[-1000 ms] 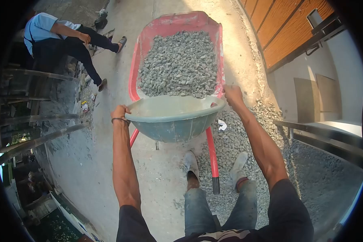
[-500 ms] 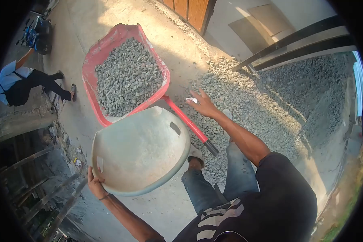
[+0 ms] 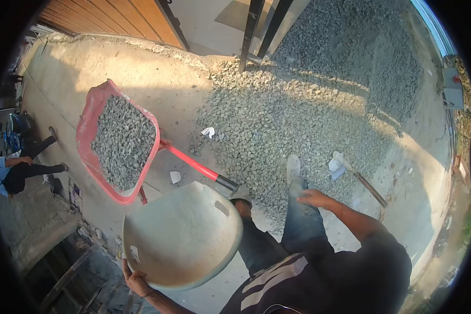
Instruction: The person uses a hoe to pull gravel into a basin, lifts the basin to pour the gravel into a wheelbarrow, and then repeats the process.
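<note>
My left hand (image 3: 136,280) grips the lower left rim of a wide, shallow grey-green basin (image 3: 180,235), which is tilted and holds nothing. Over my leg, my right hand (image 3: 315,199) hovers with its fingers extended and nothing in it. Beyond the basin stands a red wheelbarrow (image 3: 91,107) heaped with grey gravel (image 3: 123,141); its red handle (image 3: 193,165) with a black grip points toward my feet. Loose gravel (image 3: 267,131) spreads on the ground around my shoes. A wooden-handled tool (image 3: 369,186) lies on the right of it.
A larger gravel pile (image 3: 350,47) rises at the upper right, beside black metal bars (image 3: 251,36). An orange-brown gate (image 3: 125,18) stands at the top. Another person (image 3: 15,172) and a parked motorbike (image 3: 15,131) are at the far left. White scraps (image 3: 175,177) lie on the ground.
My view has turned to the right, bringing the wooden-handled tool into sight. My right hand has drawn back from near the wheelbarrow handle to my leg. My left hand still holds the basin.
</note>
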`<state>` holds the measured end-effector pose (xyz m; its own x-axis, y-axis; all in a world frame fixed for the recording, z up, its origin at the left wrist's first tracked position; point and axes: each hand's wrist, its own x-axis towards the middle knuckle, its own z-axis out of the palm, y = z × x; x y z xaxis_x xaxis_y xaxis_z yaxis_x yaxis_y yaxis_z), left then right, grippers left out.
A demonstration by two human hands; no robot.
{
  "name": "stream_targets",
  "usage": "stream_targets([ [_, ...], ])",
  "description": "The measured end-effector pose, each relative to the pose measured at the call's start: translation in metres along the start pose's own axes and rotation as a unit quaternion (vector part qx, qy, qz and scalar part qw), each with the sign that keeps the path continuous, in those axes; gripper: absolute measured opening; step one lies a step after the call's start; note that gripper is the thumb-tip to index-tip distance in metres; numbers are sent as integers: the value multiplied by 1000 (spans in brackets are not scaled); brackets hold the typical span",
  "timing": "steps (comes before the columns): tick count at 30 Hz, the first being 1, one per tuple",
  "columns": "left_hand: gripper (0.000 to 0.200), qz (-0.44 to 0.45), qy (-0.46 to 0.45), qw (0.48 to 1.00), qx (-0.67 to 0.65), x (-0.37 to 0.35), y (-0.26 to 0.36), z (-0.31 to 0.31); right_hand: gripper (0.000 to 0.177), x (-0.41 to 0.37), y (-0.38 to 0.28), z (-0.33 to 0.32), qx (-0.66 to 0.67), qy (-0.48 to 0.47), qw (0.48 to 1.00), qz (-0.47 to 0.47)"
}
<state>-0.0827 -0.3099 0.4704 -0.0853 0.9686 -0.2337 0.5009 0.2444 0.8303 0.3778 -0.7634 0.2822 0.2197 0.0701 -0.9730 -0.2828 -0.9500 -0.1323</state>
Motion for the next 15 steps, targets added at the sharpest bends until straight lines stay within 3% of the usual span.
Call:
stream_targets([
  [1,83,3,-4,1000,7,-15,-4,-1,63,-8,-3,-27,73,-77,994,-37],
  [3,82,-132,-24,991,0,-45,-18,4,58,3,30,-87,78,37,991,-103],
  [5,83,-162,-37,986,21,-73,-37,27,53,22,108,-156,-92,253,956,-119],
  [6,85,-198,-37,979,39,-90,-49,33,51,23,146,-194,-167,308,934,-67],
  [8,87,-232,-47,971,24,-112,-97,45,68,11,214,-259,-215,306,918,132],
  [10,88,-269,-63,961,13,-143,-103,73,77,-14,264,-297,-224,303,890,257],
  [11,89,-294,-50,954,12,-166,-103,100,77,-5,309,-310,-223,301,890,262],
  [13,90,-317,-37,948,15,-195,-101,143,88,14,405,-322,-102,185,945,249],
  [15,86,-312,-95,944,39,-220,-110,162,91,-5,402,-309,-44,96,993,50],
])
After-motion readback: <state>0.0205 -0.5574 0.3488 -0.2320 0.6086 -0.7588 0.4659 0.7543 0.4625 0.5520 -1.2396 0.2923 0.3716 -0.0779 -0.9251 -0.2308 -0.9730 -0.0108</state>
